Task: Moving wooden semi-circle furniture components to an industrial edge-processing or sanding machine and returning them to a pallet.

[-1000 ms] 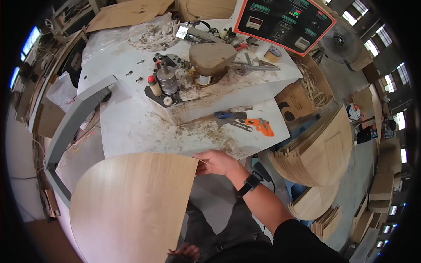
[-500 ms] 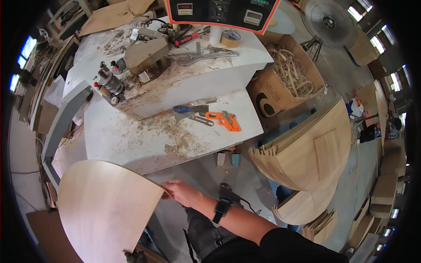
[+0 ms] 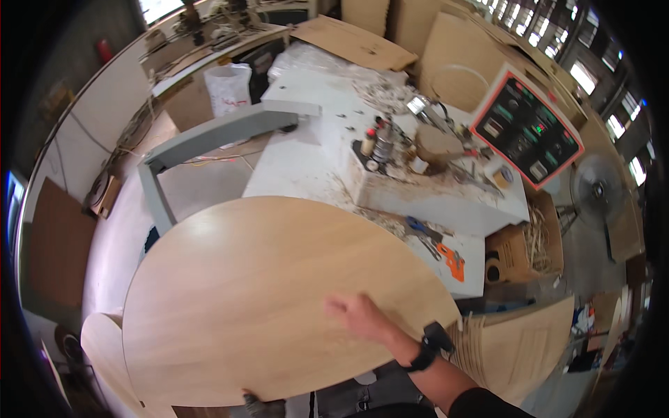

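A large, pale wooden panel [image 3: 279, 285] with a rounded outline fills the middle of the view, tilted in front of me. At its lower edge my left hand [image 3: 263, 405], in a dark glove, grips the rim; its thumb shows on top and the other fingers are hidden beneath. My bare right hand [image 3: 359, 317] is over the panel's face, right of the middle. Motion smears its fingers, and I cannot tell whether it touches the wood. A black watch [image 3: 425, 352] sits on the right wrist.
Behind the panel stands a white worktable [image 3: 306, 157] with an adjustable wrench and an orange-handled tool [image 3: 451, 261]. A control box [image 3: 527, 127] overhangs it. Stacked panels [image 3: 519, 341] lie at right, another rounded panel [image 3: 104, 348] at left. A cardboard box [image 3: 512, 254] holds scrap strips.
The panel has moved from the lower left to the middle and faces me more fully. My right hand has left its edge and is over its face. My view has turned left.
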### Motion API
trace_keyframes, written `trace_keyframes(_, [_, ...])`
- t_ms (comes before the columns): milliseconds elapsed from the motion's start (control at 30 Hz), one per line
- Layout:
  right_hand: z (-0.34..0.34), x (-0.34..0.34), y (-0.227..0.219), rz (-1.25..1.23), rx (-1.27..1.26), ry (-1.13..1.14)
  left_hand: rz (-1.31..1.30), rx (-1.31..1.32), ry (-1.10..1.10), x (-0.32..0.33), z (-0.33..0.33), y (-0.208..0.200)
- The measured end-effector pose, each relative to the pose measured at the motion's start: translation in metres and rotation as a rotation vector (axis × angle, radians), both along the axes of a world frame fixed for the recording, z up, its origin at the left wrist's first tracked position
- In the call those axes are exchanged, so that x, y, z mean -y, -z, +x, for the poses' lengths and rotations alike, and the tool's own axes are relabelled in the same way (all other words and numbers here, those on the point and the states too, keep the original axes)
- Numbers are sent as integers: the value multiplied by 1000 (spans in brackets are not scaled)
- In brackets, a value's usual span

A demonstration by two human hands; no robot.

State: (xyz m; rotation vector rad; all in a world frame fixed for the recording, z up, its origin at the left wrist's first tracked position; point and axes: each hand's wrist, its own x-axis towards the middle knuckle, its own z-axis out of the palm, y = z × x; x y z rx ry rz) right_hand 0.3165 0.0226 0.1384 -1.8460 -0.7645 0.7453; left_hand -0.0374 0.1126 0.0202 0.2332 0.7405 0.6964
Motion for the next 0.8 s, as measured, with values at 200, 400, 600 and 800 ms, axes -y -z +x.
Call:
trace_keyframes(200, [98,-144,61,107,854,266,495,-867,-136,-7,-58,63])
trace_keyframes(400, [174,-173,75,-468,968,144,-275,-399,-413,2,16,-52])
trace_keyframes(600, [177,-168,66,-457,713,56,-239,-322,-409,14,25,-55])
trace_keyframes(800, [165,-115,-60,-109,801,240,-31,-327,-73,16,64,-50])
